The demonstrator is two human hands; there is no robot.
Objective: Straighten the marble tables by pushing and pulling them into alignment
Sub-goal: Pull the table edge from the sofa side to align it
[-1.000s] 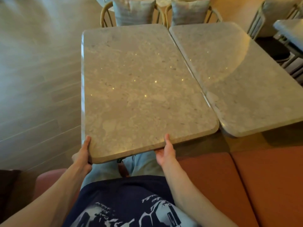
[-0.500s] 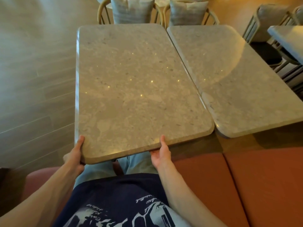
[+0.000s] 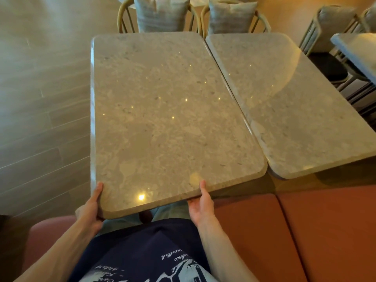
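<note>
Both hands, left (image 3: 90,208) and right (image 3: 201,202), grip the left counter's (image 3: 162,119) near edge mid-adjustment; next, probably square it with the right counter (image 3: 295,110).

Fingers under the left table (image 3: 162,119) — hidden.
</note>
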